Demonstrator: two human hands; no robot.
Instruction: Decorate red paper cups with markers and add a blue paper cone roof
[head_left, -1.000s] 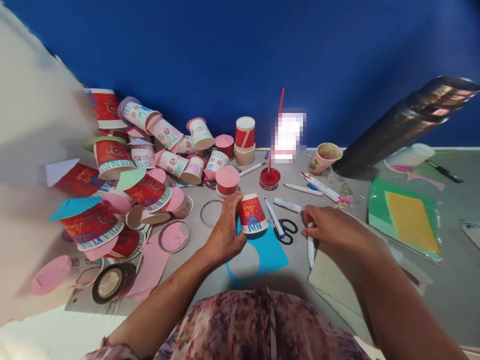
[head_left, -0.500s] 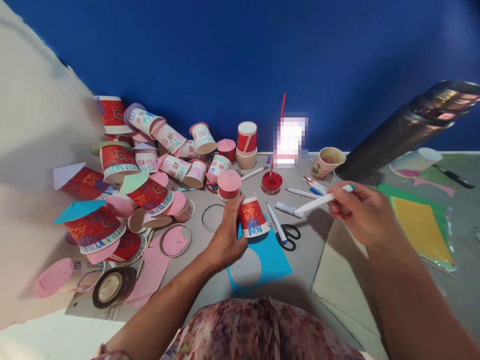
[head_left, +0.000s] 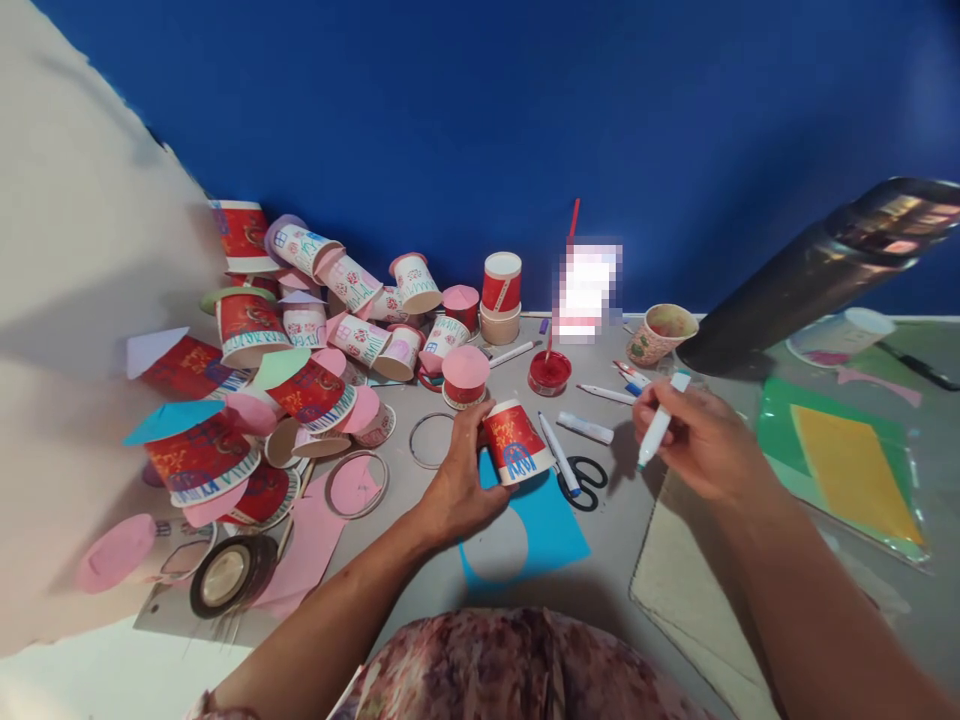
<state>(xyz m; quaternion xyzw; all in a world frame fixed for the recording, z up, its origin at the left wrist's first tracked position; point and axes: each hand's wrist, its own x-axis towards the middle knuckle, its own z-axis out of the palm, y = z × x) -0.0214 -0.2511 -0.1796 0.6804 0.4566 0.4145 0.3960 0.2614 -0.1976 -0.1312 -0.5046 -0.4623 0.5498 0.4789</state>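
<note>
My left hand is wrapped round a red paper cup, which is upside down with its white rim low and blue marker drawing near that rim. In my right hand is a white marker, its greenish tip pointing down and left, apart from the cup. Under the held cup lies a sheet of blue paper with a round hole cut in it. A blue-capped marker and black-handled scissors lie just right of the cup. Another white marker rests between my hands.
Decorated paper cups with paper roofs are heaped at the left. A roll of black tape sits nearer me. Behind my hands stand a red paint pot and a floral cup. A dark flask and green paper are at the right.
The white marker in my right hand has turned from pointing left to pointing down and left, its greenish end now lowest. The held cup has tilted slightly, and the view has shifted a little.
</note>
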